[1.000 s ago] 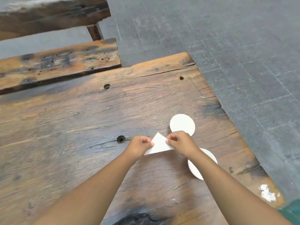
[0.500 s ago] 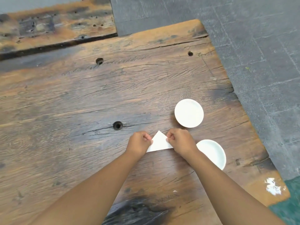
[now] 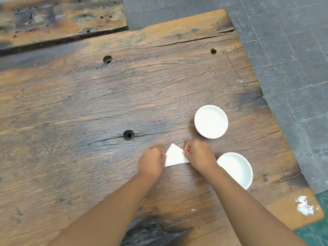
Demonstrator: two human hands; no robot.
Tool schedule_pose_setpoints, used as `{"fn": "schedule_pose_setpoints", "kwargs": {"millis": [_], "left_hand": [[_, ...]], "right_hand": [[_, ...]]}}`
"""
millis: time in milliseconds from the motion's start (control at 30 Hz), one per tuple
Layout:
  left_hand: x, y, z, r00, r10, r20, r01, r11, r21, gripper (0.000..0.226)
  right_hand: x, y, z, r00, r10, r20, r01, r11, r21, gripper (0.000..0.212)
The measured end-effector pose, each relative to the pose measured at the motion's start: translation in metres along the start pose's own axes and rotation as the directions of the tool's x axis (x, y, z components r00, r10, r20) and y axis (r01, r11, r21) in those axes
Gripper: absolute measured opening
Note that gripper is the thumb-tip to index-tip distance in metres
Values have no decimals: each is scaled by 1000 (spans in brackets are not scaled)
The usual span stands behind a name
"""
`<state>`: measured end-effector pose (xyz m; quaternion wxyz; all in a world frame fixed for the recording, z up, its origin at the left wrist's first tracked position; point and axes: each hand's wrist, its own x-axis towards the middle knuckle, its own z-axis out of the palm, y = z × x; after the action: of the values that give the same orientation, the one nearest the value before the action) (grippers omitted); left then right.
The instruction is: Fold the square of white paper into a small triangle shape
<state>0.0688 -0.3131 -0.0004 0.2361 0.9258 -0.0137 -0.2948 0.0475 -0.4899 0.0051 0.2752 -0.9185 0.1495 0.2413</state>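
Note:
The white paper (image 3: 174, 155) lies folded as a triangle on the wooden table (image 3: 106, 107), its tip pointing away from me. My left hand (image 3: 152, 159) pinches its left edge with curled fingers. My right hand (image 3: 197, 155) pinches its right edge the same way. Both hands cover the triangle's lower corners, so only its middle and tip show.
Two white round dishes stand close to my right hand: one (image 3: 211, 121) just beyond it, the other (image 3: 236, 170) partly under my right forearm. The table's right edge (image 3: 276, 121) drops to a grey floor. A hole (image 3: 128, 134) sits left of the paper.
The view has tilted down and shifted, so the table and dishes sit differently in frame. My hands keep the same pinch on the triangle, which has hardly moved on the table.

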Motion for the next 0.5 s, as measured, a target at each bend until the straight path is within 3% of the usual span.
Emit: {"fn": "schedule_pose_setpoints", "kwargs": {"millis": [233, 400, 500], "left_hand": [[1, -6, -1, 1000, -3, -7, 3, 999, 34, 20], [3, -12, -2, 1000, -20, 16, 19, 998, 52, 34], [2, -11, -6, 1000, -9, 29, 9, 1000, 22, 30]], "right_hand": [[1, -1, -1, 1000, 6, 6, -6, 1000, -15, 6], [-1, -2, -1, 1000, 16, 3, -16, 1000, -21, 5], [-2, -7, -5, 999, 39, 18, -38, 999, -35, 2]]}}
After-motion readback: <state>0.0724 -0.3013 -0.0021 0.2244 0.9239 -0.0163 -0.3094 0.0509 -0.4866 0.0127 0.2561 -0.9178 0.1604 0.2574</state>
